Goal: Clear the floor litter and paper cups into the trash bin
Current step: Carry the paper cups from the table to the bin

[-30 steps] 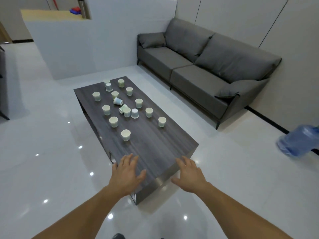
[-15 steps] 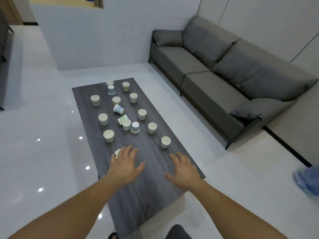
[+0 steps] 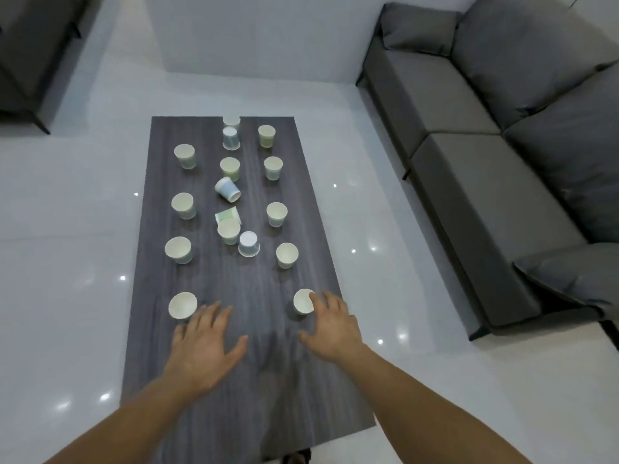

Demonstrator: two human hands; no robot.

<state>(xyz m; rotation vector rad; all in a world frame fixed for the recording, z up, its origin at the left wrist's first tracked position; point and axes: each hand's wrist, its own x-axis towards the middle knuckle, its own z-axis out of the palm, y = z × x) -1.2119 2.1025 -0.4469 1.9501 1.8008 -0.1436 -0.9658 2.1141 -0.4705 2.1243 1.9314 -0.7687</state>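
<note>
Two bare hands hover over the near end of the dark coffee table (image 3: pixel 207 413), both empty. The left hand (image 3: pixel 204 343) is flat, fingers straight and spread, gripping nothing, with its fingertips just beside the near-left cup (image 3: pixel 182 305). The right hand (image 3: pixel 331 326) is also released, fingers loosely bent toward the near-right cup (image 3: pixel 304 301). Its index tip overlaps that rim, but the frame is smeared there, so I cannot tell whether it touches.

Handling, as a judgement: the cups are thin paper, look empty and are very light. They should tip at a nudge and crush under a hard squeeze. Take each one round the wall at mid-height with thumb and fingers, lightly. Nesting them into a stack would probably save trips.

Count: sixteen paper cups (image 3: pixel 178 250), all on the table and none on the floor (image 3: pixel 83 229).
- Twelve stand upright, including the two nearest the hands.
- Two are upside down: one mid-table (image 3: pixel 249 244) and one near the far end (image 3: pixel 231 138).
- Two lie on their sides along the centre line: a blue-tinted one (image 3: pixel 227 189) and a green-banded one (image 3: pixel 227 215) just behind an upright cup.
- The farthest cup (image 3: pixel 231 121) sits at the far edge.

Beyond the table there is one grey sofa (image 3: pixel 469 162) on the right and part of a second dark seat (image 3: pixel 30 45) at top left. No trash bin or floor litter is in view, so the drop-off spot is unknown from here.
</note>
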